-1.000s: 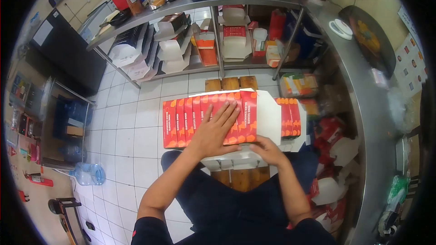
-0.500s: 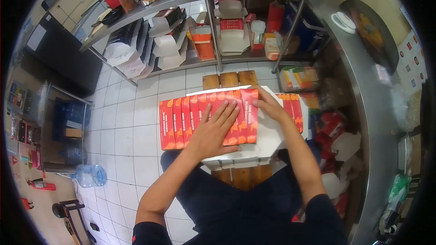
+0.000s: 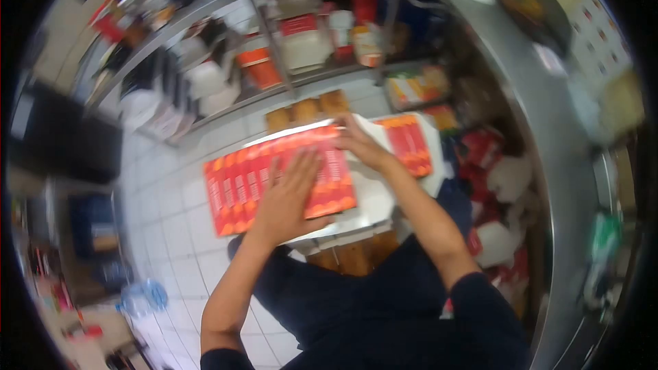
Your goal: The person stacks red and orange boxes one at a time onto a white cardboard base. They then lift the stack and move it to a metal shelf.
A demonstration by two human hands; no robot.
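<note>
Where the dark trousers [image 3: 356, 308] frame the near side of the red carton row [image 3: 253, 178], a slatted wooden tabletop [image 3: 380, 248] shows beneath it, and white card [image 3: 373, 192] juts from its right end. The left hand [image 3: 293, 188] lies flat across the row, fingers spread and gripping nothing. The right hand [image 3: 362, 142] bends around the row's far right corner; blur hides whether its fingers pinch a carton or merely touch it. The step in hand looks like steadying the overlapped cartons and evening their edges; the next move seems to call for light, even pressure, since thin card could crease. Right of the row sits a smaller red group [image 3: 409, 144]. Beyond the row, a metal rack [image 3: 273, 48] holds more cartons, one of them orange [image 3: 260, 65].
</note>
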